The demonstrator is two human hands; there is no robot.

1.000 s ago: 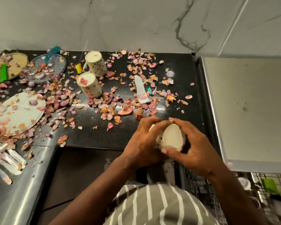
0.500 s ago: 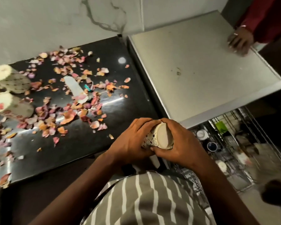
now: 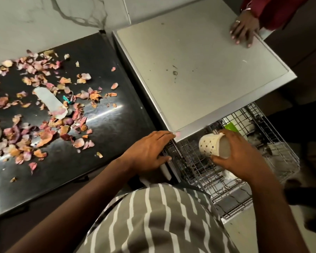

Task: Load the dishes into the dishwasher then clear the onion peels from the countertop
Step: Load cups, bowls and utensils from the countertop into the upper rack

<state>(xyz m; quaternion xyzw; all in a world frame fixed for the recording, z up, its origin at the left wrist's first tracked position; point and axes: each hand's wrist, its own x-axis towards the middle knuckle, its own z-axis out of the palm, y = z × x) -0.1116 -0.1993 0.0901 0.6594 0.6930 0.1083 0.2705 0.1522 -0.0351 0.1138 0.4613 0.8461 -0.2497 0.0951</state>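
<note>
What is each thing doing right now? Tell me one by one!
Mug: tipped sideways, held above the rack.
Right hand: grips the mug.
Left hand: flat, fingers straight, at the counter's edge.
Dishwasher rack: pulled out.
Onion peels: scattered on the countertop.

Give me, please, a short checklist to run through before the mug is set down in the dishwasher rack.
1. Grip on mug: the right hand holds the mug round its open end, tilted on its side. Ok.
2. Mug over rack: it hangs above the pulled-out wire rack. Ok.
3. Free slot under the mug: white items lie nearby in the rack; the spot is partly hidden by the hand. Cannot tell.
4. Left hand out of the way: it rests at the counter edge beside the rack. Ok.
5. Mug empty: inside looks pale and bare. Ok.
6. Countertop cleared: onion peels remain. Not ok.
</note>
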